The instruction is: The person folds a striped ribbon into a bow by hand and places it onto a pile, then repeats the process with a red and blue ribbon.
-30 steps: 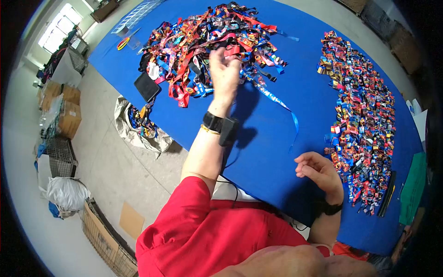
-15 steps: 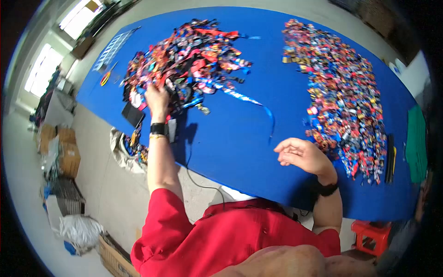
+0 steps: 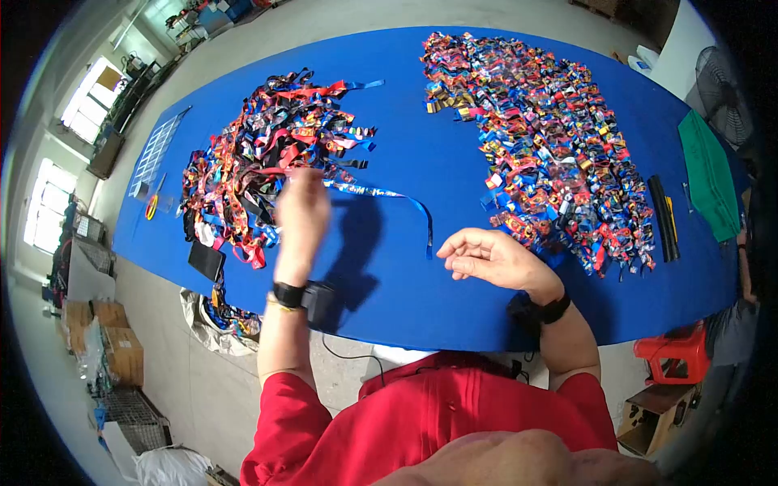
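Observation:
My left hand is raised over the right edge of a tangled pile of printed straps, its fingers closed and blurred. A red strap runs from the pile to its fingertips. Just beyond that hand, a blue strap with white print trails right and bends down on the blue table. My right hand hovers near the strap's end, its fingers loosely curved and apart, with nothing in them. Right of centre lies a broad array of small bundled straps.
On the blue table, yellow-handled scissors and a white wire rack are at the left, a black pouch at the near left edge. Black bars and green fabric lie right. A red stool stands below.
My left hand has lifted out of the strap pile and moved right and toward me. The view has shifted; my right hand stays raised with its fingers apart.

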Motion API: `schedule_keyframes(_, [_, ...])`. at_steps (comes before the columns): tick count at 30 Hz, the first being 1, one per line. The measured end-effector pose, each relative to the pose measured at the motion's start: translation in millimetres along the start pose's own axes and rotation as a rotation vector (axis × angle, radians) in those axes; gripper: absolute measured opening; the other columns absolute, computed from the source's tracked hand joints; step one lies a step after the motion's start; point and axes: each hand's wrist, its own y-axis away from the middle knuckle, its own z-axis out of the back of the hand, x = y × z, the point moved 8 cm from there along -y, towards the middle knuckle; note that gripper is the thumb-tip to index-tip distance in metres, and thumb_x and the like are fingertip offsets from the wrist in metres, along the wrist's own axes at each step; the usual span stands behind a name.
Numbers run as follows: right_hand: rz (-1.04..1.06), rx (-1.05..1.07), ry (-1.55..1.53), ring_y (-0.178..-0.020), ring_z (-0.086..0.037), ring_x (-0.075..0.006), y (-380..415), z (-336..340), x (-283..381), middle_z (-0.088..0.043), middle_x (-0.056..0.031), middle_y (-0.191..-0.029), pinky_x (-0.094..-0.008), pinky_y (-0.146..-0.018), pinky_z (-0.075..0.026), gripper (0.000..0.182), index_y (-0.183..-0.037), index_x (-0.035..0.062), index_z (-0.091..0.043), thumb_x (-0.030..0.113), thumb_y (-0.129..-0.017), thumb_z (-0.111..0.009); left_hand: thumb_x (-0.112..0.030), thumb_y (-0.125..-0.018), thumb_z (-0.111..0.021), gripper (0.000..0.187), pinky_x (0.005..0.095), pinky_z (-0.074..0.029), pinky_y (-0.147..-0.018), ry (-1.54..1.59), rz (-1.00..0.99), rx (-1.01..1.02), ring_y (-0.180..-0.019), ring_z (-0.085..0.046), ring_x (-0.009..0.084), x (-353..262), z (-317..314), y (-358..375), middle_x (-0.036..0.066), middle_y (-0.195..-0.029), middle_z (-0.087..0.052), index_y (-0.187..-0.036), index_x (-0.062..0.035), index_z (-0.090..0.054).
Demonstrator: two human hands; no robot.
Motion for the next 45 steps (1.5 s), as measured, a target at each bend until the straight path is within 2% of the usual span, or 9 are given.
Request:
schedule_keyframes(3, [0.090,-0.155,-0.046,-0.090,-0.064,-0.0086,2,13,8,-0.065,-0.0050,-0.108,-0.0258,-0.081,-0.053,0.032,-0.129,0.0022,-0.055,0.007,-0.098,-0.062,-0.006,-0.091,-0.064,0.015,0.0417,-0.055,-0.072,0.221,-0.269,0.378,-0.086,-0.069,0.0379,-116,-59,37,0.019,-0.092,-0.068,-0.106,-0.0039,-0.065])
schedule_keyframes(7, [0.270,-0.259,-0.031,-0.083,-0.060,-0.0061,7,34,27,-0.045,-0.0114,-0.142,-0.0224,-0.073,-0.052,0.011,-0.097,0.0037,-0.052,0.000,-0.095,-0.061,-0.009,-0.093,-0.065,0.010,0.0395,-0.052,-0.072,0.536,-0.342,0.769,-0.081,-0.067,0.0319,-181,-92,68,0.016,-0.087,-0.066,-0.101,-0.0037,-0.063])
schedule_keyframes(11, [0.133,-0.261,0.061,-0.079,-0.058,-0.0045,14,42,30,-0.060,-0.0068,-0.119,-0.0198,-0.059,-0.046,0.041,-0.136,0.0035,-0.047,0.012,-0.099,-0.060,-0.017,-0.100,-0.064,0.013,0.0256,-0.048,-0.070,0.887,-0.059,0.971,-0.080,-0.059,0.0058,-165,-111,61,-0.002,-0.081,-0.063,-0.098,-0.0044,-0.063])
schedule_keyframes(12, [0.130,-0.270,0.051,-0.073,-0.057,-0.0036,12,41,27,-0.063,-0.0048,-0.110,-0.0198,-0.056,-0.045,0.032,-0.129,0.0034,-0.052,0.012,-0.100,-0.059,-0.017,-0.100,-0.065,0.012,0.0256,-0.049,-0.072,1.034,0.040,1.012,-0.078,-0.060,0.0080,-159,-118,61,-0.002,-0.083,-0.065,-0.098,-0.0049,-0.064])
schedule_keyframes(19, [0.026,-0.455,0.161,-0.052,-0.049,-0.0026,11,57,12,-0.061,0.0006,-0.075,-0.0201,-0.047,-0.040,0.015,-0.102,0.0031,-0.064,0.016,-0.103,-0.057,-0.030,-0.099,-0.066,0.027,0.0192,-0.037,-0.051,1.127,0.302,1.039,-0.060,-0.051,0.0033,-119,-138,53,0.000,-0.086,-0.067,-0.110,-0.0054,-0.066])
schedule_keyframes(25, [0.064,-0.551,-0.124,-0.048,-0.046,-0.0011,15,63,11,-0.061,0.0009,-0.073,-0.0184,-0.045,-0.037,0.019,-0.102,0.0037,-0.065,0.020,-0.105,-0.055,-0.027,-0.097,-0.069,0.034,0.0195,-0.039,-0.053,1.146,0.364,0.896,-0.063,-0.054,0.0047,-100,-138,48,0.000,-0.093,-0.067,-0.122,-0.0055,-0.061])
schedule_keyframes(30, [0.063,-0.414,-0.365,-0.046,-0.045,-0.0005,11,49,6,-0.067,-0.0024,-0.078,-0.0165,-0.043,-0.033,0.020,-0.109,0.0021,-0.066,0.018,-0.105,-0.054,-0.018,-0.091,-0.076,0.036,0.0213,-0.048,-0.074,1.141,0.215,0.835,-0.081,-0.057,0.0061,-99,-137,45,0.001,-0.108,-0.068,-0.122,-0.0045,-0.064])
schedule_keyframes(38, [0.077,-0.448,-0.262,-0.045,-0.045,-0.0007,7,44,6,-0.073,-0.0064,-0.088,-0.0158,-0.043,-0.034,0.021,-0.111,0.0021,-0.066,0.017,-0.105,-0.053,-0.014,-0.095,-0.071,0.030,0.0265,-0.049,-0.091,1.269,0.284,0.882,-0.100,-0.063,0.0104,-110,-134,51,0.004,-0.112,-0.069,-0.122,-0.0023,-0.064])
schedule_keyframes(45, [0.081,-0.444,-0.241,-0.046,-0.046,-0.0008,6,45,4,-0.074,-0.0075,-0.096,-0.0156,-0.044,-0.036,0.020,-0.111,0.0026,-0.065,0.017,-0.105,-0.053,-0.015,-0.099,-0.066,0.019,0.0231,-0.052,-0.080,1.203,0.252,0.876,-0.088,-0.064,0.0083,-112,-141,57,0.002,-0.095,-0.071,-0.112,-0.0010,-0.065])
